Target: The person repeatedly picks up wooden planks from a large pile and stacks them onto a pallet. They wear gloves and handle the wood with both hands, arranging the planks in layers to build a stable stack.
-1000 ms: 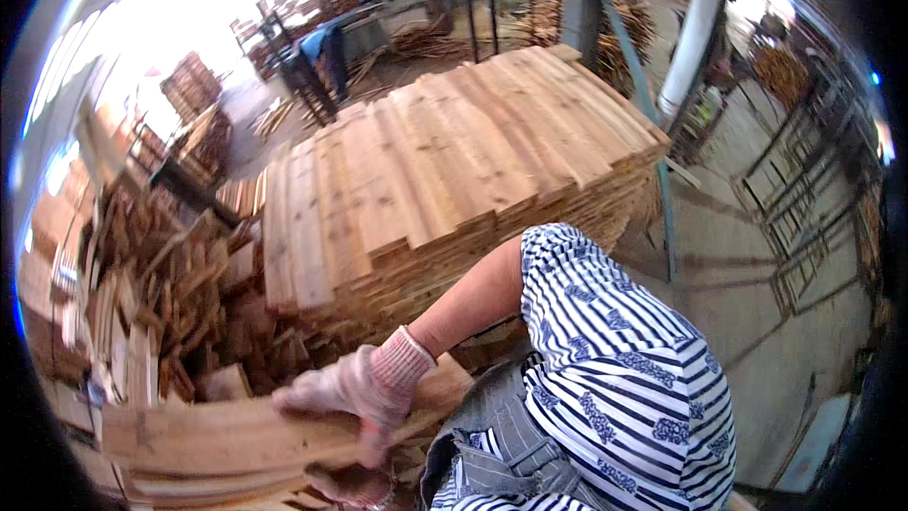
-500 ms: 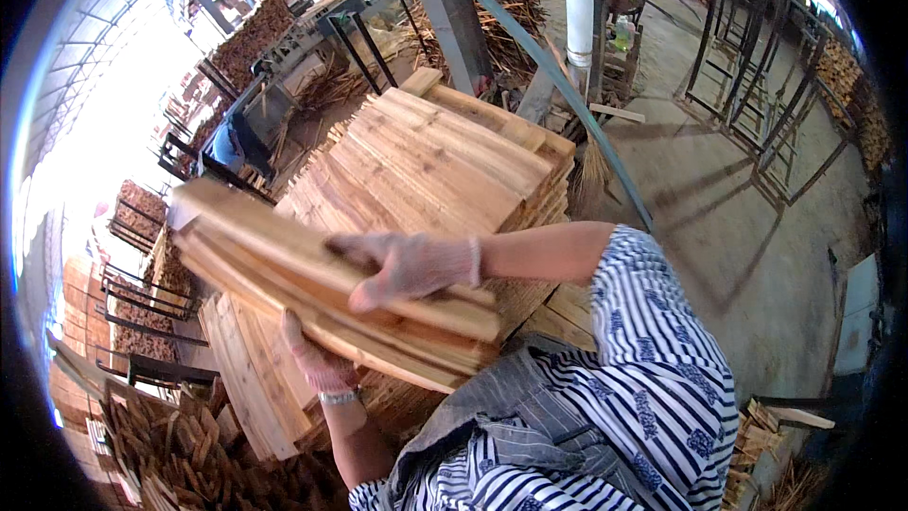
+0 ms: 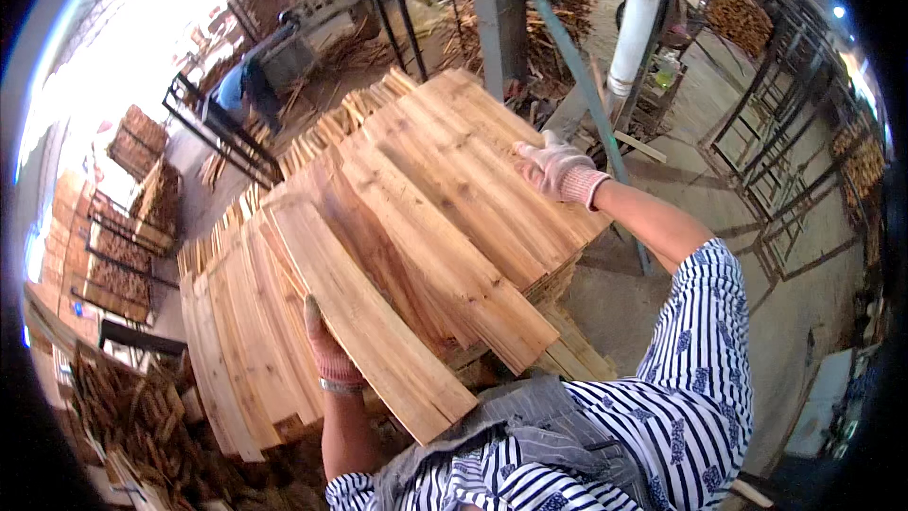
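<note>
My left hand [image 3: 331,348], in a knitted work glove, grips the left edge of a long flat wooden board [image 3: 364,312]. That board slants over the stack, its near end close to my apron. My gloved right hand [image 3: 558,168] lies on the far right part of the top layer, fingers extended over the wood. Beneath both hands spreads a wide stack of wooden boards [image 3: 445,189], side by side and partly overlapping. Whether other boards lie under the one in my left hand is hard to make out.
A pile of wood scraps [image 3: 123,407] lies at the lower left. Beyond the stack stand a grey post [image 3: 499,28], a slanting blue-green bar [image 3: 567,47] and a white pipe [image 3: 643,19]. Black metal racks [image 3: 776,132] stand right; a person in blue [image 3: 241,90] bends over at far left.
The bundle of boards held between both hands has come down, with boards now spread across the stack. My right hand has moved away to the far right; my left stays at a board's edge.
</note>
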The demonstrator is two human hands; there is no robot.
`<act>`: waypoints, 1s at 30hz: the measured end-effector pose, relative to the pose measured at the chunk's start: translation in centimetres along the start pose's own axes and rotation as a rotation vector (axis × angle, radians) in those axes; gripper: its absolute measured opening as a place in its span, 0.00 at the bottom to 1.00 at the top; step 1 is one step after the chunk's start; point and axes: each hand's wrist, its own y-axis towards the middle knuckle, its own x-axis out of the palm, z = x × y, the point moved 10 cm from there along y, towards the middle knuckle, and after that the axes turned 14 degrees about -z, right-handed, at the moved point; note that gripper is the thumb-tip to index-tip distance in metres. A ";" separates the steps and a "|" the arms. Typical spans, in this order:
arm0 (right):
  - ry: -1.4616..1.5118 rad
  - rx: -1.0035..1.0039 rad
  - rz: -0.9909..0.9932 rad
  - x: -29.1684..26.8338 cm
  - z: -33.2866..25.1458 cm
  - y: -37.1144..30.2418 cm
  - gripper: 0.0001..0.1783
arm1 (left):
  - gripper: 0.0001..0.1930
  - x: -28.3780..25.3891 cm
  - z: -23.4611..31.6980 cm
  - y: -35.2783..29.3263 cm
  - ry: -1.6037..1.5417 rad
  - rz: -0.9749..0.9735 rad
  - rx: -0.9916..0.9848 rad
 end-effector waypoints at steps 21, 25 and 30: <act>0.206 -0.646 -0.413 20.1 -26.2 -11.9 0.47 | 0.25 13.0 13.0 0.0 0.333 -0.131 0.133; 0.252 -0.868 -0.382 24.1 -34.8 -16.7 0.46 | 0.28 19.3 16.5 0.9 0.457 -0.331 0.224; -0.060 -1.334 -0.146 25.3 -38.8 -18.6 0.66 | 0.30 22.4 20.0 0.1 0.665 -0.401 0.365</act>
